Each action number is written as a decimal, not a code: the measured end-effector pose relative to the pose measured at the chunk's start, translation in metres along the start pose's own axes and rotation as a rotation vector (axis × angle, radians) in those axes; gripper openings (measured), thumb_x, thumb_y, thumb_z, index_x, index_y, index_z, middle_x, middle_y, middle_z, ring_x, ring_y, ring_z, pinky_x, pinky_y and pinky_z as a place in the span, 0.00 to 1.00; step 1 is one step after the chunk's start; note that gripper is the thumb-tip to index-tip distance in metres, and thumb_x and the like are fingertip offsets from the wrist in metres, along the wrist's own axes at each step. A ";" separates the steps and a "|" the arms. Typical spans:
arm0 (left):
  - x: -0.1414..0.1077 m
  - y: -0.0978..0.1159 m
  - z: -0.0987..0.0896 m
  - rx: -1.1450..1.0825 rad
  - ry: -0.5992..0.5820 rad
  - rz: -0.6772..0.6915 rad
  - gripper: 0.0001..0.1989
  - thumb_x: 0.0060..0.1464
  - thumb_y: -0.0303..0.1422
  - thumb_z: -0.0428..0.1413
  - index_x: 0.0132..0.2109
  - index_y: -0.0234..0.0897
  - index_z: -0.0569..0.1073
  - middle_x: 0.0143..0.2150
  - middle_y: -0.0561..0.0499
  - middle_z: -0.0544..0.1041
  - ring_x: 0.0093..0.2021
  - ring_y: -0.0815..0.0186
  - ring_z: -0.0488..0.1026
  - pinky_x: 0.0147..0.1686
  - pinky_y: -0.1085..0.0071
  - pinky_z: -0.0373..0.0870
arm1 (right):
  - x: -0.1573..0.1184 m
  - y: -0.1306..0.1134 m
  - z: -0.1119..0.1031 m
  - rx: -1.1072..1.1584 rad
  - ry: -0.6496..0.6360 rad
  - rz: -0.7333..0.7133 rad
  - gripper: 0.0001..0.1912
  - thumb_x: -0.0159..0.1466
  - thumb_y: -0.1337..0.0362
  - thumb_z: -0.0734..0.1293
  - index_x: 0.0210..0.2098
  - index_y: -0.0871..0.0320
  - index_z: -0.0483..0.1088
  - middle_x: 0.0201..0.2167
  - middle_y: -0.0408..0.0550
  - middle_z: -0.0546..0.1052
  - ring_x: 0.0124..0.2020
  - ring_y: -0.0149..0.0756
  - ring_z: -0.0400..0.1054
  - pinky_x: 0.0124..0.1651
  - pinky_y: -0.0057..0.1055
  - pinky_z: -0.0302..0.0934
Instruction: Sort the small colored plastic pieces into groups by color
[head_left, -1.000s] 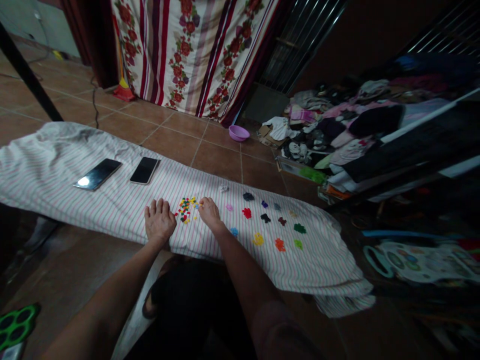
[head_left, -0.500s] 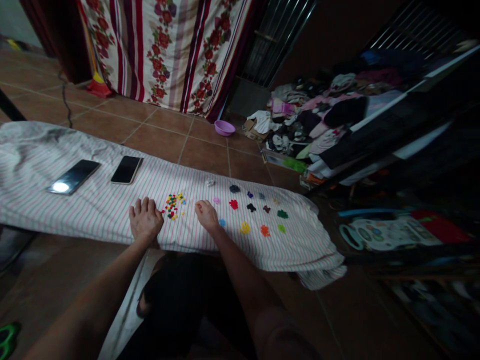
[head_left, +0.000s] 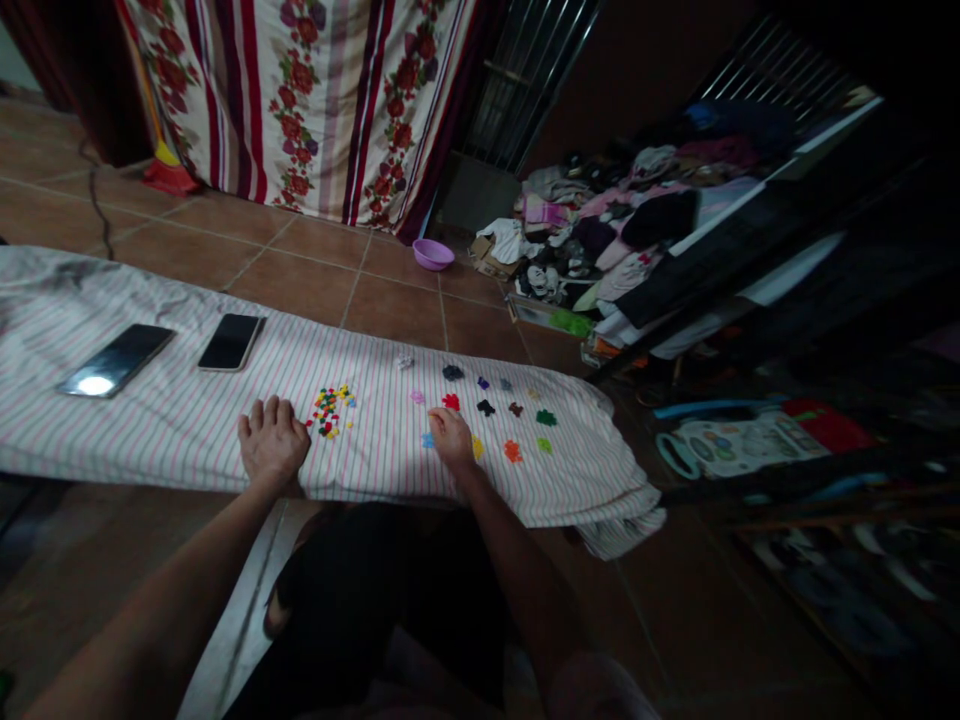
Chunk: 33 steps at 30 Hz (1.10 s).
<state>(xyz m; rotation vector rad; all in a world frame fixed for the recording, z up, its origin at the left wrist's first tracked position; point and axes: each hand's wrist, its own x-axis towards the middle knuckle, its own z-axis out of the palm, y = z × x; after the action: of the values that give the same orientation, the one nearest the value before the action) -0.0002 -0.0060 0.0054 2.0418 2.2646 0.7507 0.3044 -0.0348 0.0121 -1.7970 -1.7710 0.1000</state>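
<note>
Person's L hand (head_left: 272,440) lies palm down just L of the loose heap of small mixed-colour pieces (head_left: 330,411), on the long table (head_left: 375,470) draped in white fabric w/ thin pink & green stripes. Its grip: flat, fingers slightly spread, thumb right by heap's edge. R hand (head_left: 450,435) is well R of heap, out among small one-colour piles; its grip: fingertips pressed together, too small to tell if a piece is pinched btwn them.

Piles, all R of heap: white pile (head_left: 405,363), pale pink pile (head_left: 418,397) & light blue pile (head_left: 427,440) nearest; then red pile (head_left: 450,401), dark grey pile (head_left: 452,373) & yellow pile (head_left: 478,448), partly hidden by R hand. Farther R: black pile (head_left: 487,408), orange pile (head_left: 512,451), brown pile (head_left: 516,409); farthest, dark green pile (head_left: 546,418) & lime green pile (head_left: 544,445).

L of heap, past L hand: dark rectangular light-edged phone (head_left: 231,342), then longer dark phone w/ bright glare (head_left: 120,358). Beyond heap, slightly R: round purple bowl (head_left: 433,254) on brown tiled floor (head_left: 390,305).
</note>
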 end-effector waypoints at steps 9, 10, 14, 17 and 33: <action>-0.001 0.001 -0.001 0.027 0.017 0.000 0.23 0.58 0.35 0.39 0.56 0.34 0.68 0.62 0.42 0.66 0.67 0.54 0.53 0.64 0.51 0.47 | -0.033 0.052 -0.028 -0.096 0.102 0.098 0.15 0.60 0.70 0.57 0.36 0.58 0.75 0.36 0.50 0.78 0.40 0.39 0.68 0.49 0.36 0.60; -0.001 0.001 -0.001 0.030 0.016 0.001 0.23 0.58 0.35 0.39 0.56 0.34 0.68 0.62 0.42 0.66 0.66 0.54 0.53 0.64 0.50 0.47 | -0.036 0.055 -0.030 -0.107 0.104 0.099 0.15 0.59 0.70 0.57 0.36 0.58 0.75 0.36 0.50 0.78 0.40 0.39 0.68 0.49 0.36 0.60; -0.001 0.001 -0.002 0.031 0.007 0.001 0.23 0.57 0.35 0.40 0.56 0.35 0.68 0.62 0.41 0.66 0.66 0.53 0.53 0.63 0.50 0.47 | -0.043 0.063 -0.033 -0.133 0.108 0.098 0.16 0.59 0.71 0.57 0.36 0.58 0.75 0.35 0.50 0.78 0.39 0.40 0.68 0.48 0.37 0.59; -0.001 0.002 -0.003 0.022 0.005 0.002 0.23 0.57 0.35 0.40 0.55 0.35 0.68 0.62 0.41 0.66 0.66 0.52 0.53 0.63 0.50 0.47 | -0.045 0.067 -0.033 -0.130 0.103 0.092 0.15 0.59 0.71 0.57 0.35 0.59 0.75 0.35 0.50 0.78 0.39 0.39 0.68 0.48 0.36 0.59; 0.000 0.001 -0.003 0.033 -0.005 -0.004 0.24 0.58 0.35 0.39 0.57 0.34 0.67 0.62 0.42 0.66 0.66 0.52 0.54 0.64 0.51 0.46 | -0.059 0.076 -0.029 -0.159 0.075 -0.052 0.13 0.61 0.64 0.62 0.41 0.59 0.75 0.46 0.54 0.77 0.50 0.43 0.66 0.55 0.42 0.57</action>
<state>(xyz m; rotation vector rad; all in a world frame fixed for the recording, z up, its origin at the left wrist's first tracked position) 0.0002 -0.0069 0.0081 2.0492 2.2930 0.7122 0.3789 -0.0945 -0.0202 -1.8375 -1.8148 -0.1307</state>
